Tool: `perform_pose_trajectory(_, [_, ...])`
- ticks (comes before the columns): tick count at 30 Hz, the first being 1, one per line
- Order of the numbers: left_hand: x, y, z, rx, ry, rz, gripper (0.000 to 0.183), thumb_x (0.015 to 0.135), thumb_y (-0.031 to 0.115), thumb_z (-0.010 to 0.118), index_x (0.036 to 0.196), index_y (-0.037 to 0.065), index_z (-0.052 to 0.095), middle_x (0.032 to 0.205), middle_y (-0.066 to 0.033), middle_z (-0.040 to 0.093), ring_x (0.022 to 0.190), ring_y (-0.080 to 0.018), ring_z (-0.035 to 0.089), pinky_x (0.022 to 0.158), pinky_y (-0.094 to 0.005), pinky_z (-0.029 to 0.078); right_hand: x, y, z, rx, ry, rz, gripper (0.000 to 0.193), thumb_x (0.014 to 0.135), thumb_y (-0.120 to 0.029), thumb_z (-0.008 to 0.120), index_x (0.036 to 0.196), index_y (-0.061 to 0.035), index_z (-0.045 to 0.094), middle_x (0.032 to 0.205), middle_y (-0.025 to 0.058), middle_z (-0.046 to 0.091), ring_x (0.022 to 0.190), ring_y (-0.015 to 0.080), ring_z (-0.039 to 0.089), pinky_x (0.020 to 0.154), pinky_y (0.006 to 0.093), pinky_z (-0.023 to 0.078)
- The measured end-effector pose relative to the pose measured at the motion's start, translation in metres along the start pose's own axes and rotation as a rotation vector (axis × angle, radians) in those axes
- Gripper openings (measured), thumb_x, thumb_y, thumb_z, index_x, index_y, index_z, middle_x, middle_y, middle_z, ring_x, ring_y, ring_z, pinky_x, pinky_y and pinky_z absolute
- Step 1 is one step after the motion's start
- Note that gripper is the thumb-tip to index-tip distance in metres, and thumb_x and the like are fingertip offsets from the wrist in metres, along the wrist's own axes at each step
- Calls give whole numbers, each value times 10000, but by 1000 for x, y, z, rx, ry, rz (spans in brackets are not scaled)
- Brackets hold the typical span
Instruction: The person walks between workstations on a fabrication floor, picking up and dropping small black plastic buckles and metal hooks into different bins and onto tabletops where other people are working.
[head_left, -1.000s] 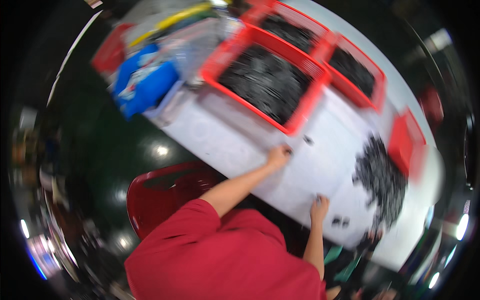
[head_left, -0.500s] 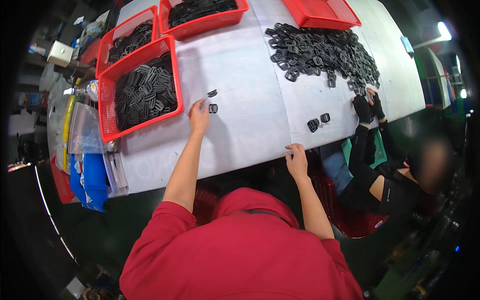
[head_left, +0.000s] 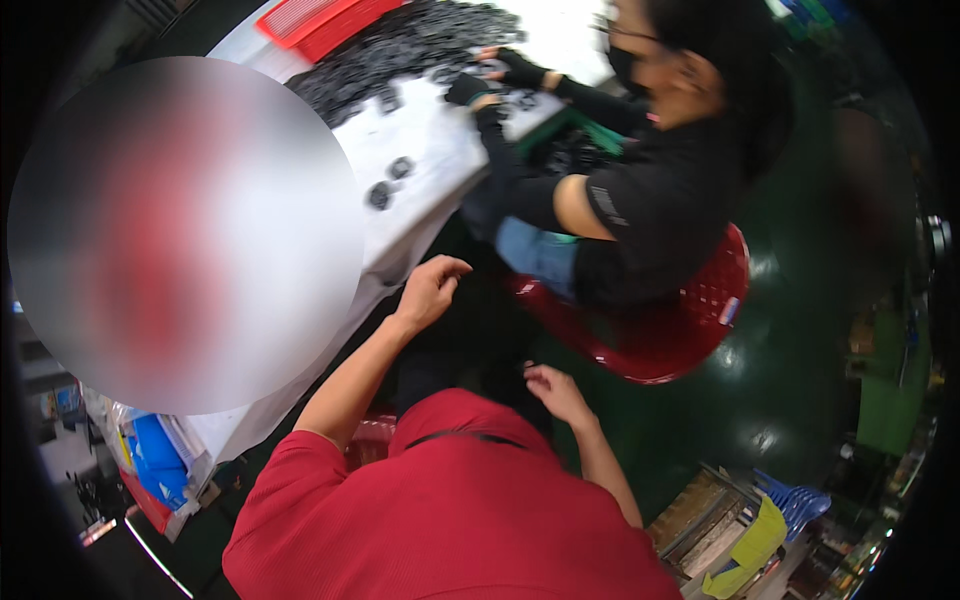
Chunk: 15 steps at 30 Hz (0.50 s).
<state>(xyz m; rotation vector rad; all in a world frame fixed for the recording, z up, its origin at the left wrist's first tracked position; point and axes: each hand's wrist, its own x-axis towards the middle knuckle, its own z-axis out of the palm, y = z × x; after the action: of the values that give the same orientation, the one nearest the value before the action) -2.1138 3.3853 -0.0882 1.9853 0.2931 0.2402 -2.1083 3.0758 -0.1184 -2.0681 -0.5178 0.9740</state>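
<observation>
My left hand [head_left: 430,290] hangs in the air beyond the near edge of the white table [head_left: 425,150], its fingers loosely bent and apart with nothing seen in them. Lower and farther right, over my lap, my right hand [head_left: 560,393] has its thumb and fingers drawn together. A tiny dark spot shows at those fingertips, too small to name. Nearest to my left hand on the table lie a few black plastic buckles [head_left: 379,195]. A large heap of black buckles [head_left: 400,50] spreads across the far side.
At right, a person in black sits on a red plastic chair [head_left: 650,355]; the person's gloved hands [head_left: 490,80] work at the heap. Behind it stands a red basket [head_left: 325,25]. A blurred disc hides the left of the table. Boxes [head_left: 700,510] stand at lower right.
The view has swung right. My left hand has left the tabletop beside the loose buckles and come past the table edge. My right hand has dropped from the edge toward my lap.
</observation>
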Motion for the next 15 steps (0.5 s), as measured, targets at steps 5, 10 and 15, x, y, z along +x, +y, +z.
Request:
perform_pose_trajectory(5, [20, 122, 165, -142, -146, 344, 259, 706, -126, 513, 904, 15, 605, 888, -118, 616, 757, -229, 609, 670, -299, 486, -107, 82, -130, 205, -40, 266, 222, 819, -169, 620, 1008, -51, 621, 906, 100, 654, 817, 177, 624, 750, 308, 490])
perform_pose_trajectory(10, [73, 192, 295, -234, -301, 353, 283, 722, -122, 493, 938, 13, 617, 871, -98, 605, 718, -157, 598, 622, -245, 471, -151, 118, -261, 348, 166, 291, 235, 845, -144, 596, 1046, -22, 595, 927, 83, 635, 843, 140, 595, 773, 272, 470])
perform_pose_trajectory(15, [131, 200, 397, -288, -118, 85, 245, 796, -121, 485, 946, 24, 615, 853, -60, 608, 715, -117, 593, 643, -228, 459, -165, 154, -374, 460, 272, 329, 234, 866, -135, 570, 1066, -14, 578, 957, 75, 627, 899, 139, 593, 804, 270, 463])
